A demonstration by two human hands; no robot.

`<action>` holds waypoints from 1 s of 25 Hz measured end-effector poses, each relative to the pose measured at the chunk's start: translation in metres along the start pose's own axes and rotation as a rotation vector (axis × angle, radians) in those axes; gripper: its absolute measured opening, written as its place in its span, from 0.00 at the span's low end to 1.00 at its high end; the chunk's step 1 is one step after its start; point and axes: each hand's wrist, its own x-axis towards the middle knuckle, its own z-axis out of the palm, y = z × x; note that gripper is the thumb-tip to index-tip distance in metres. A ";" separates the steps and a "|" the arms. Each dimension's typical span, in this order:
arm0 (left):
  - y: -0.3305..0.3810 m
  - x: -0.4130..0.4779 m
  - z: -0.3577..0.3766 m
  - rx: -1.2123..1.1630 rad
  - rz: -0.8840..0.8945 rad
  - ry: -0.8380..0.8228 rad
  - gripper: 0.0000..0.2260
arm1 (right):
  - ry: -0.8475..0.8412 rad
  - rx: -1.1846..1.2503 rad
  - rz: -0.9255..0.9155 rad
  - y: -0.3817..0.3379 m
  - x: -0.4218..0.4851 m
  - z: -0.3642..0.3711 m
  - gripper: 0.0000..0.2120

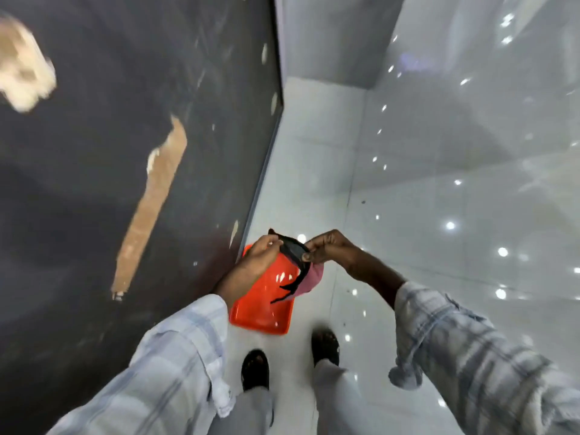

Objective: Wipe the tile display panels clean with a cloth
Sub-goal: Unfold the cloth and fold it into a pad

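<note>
Where the person stands looking down, a dark and pink cloth (pixel 294 250) is held taut between both hands, its long axis running from the left hand (pixel 260 256) to the right hand (pixel 330 246), each pinching one end between curled fingers and thumb while a pink tail droops below. It hangs above an orange tray (pixel 259 312) on the glossy white floor (pixel 439 221). The dark tile panel (pixel 94 158) rises just to the left, so the left hand looks nearer to it for wiping.

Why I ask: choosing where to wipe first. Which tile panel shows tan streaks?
The dark grey panel on the left, beside the left hand holding the cloth; a tan streak runs down it. The other panels are pale and glossy.
</note>
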 end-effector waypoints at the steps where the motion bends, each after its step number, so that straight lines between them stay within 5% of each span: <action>1: 0.030 -0.011 0.007 -0.078 -0.001 -0.046 0.09 | 0.099 0.030 -0.023 -0.025 -0.023 -0.009 0.06; 4: 0.128 -0.045 0.030 -0.130 0.052 -0.172 0.09 | 0.384 0.084 -0.122 -0.086 -0.083 -0.031 0.11; 12: 0.301 -0.117 0.057 0.215 0.837 -0.264 0.05 | 1.083 0.187 -0.445 -0.226 -0.292 -0.080 0.05; 14: 0.324 -0.135 0.049 0.214 0.969 -0.240 0.10 | 1.245 0.223 -0.508 -0.251 -0.360 -0.086 0.05; 20: 0.391 -0.199 0.063 0.043 1.163 -0.426 0.11 | 1.514 0.110 -0.682 -0.286 -0.524 -0.045 0.07; 25: 0.400 -0.272 0.147 -0.200 0.994 -0.741 0.08 | 1.693 0.015 -0.709 -0.286 -0.644 0.015 0.07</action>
